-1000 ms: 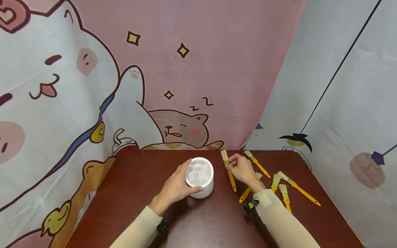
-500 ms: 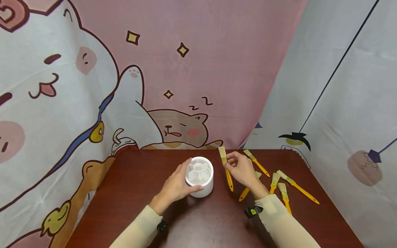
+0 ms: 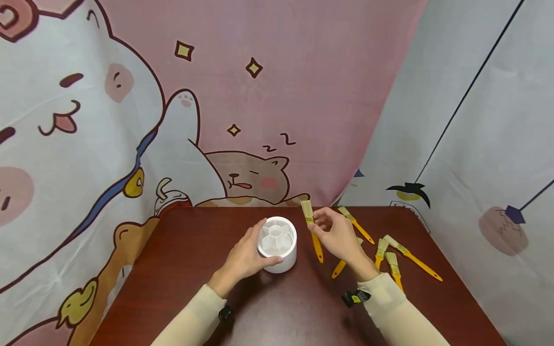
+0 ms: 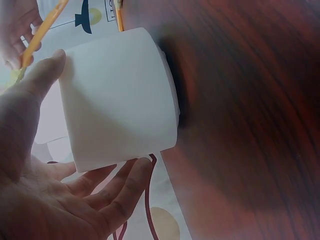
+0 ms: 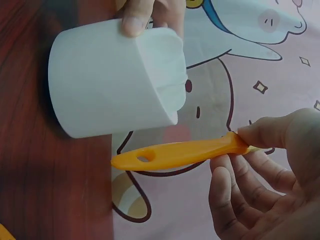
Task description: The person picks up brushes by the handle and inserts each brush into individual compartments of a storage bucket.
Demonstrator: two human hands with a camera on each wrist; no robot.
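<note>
A round white holder [image 3: 284, 265] with petal-shaped compartments stands upright on the table, its compartments bare in the head view. My left hand [image 3: 244, 254] grips it from the left, thumb on the near side and fingers round the far side. To the right of the holder, my right hand [image 3: 339, 235] pinches a paintbrush [image 3: 317, 246] near the base of its bristles. Its pale bristles point up and away, and the yellow handle slants down toward me. In the right wrist view the yellow handle [image 5: 175, 155] shows a hole near its end, close beside the holder.
Several more yellow-handled paintbrushes lie at the right of the dark wooden table [image 3: 186, 283]: one brush [image 3: 357, 226] at the back, another brush [image 3: 339, 268] partly under the right hand, and a brush [image 3: 415, 262] farthest right. A cartoon-printed cloth [image 3: 329, 96] hangs behind.
My right hand has raised the paintbrush and shifted it slightly left, toward the holder. The left hand keeps its grip on the holder. The head view has tilted a little.
</note>
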